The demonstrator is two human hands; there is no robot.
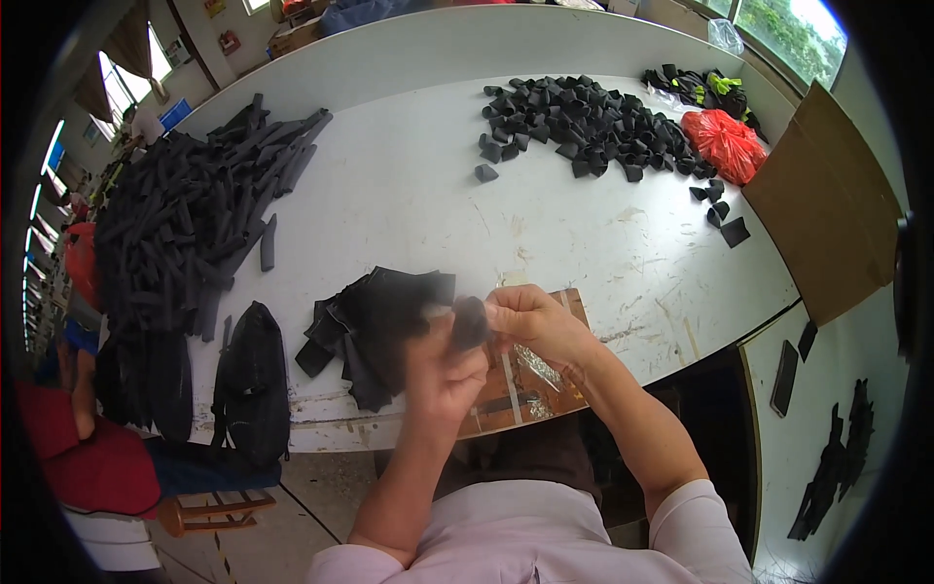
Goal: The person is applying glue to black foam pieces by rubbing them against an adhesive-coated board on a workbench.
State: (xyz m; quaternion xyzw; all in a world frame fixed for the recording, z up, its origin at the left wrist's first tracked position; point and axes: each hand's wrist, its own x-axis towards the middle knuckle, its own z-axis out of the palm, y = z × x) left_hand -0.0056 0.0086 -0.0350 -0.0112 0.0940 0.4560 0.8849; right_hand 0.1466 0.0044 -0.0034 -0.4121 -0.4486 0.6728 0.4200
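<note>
My left hand (440, 375) and my right hand (533, 321) meet above the near edge of the white table (428, 185), both gripping one small black fabric piece (470, 321) between the fingers. Just left of my hands lies a small heap of flat black fabric pieces (365, 326). Under my hands a brown board (525, 384) rests on the table's edge.
A big heap of long black strips (185, 224) fills the table's left. Several small folded black pieces (584, 122) lie at the far right, beside a red plastic bag (725, 144). A black bag (251, 382) sits near the front edge. Brown cardboard (827, 209) leans at right.
</note>
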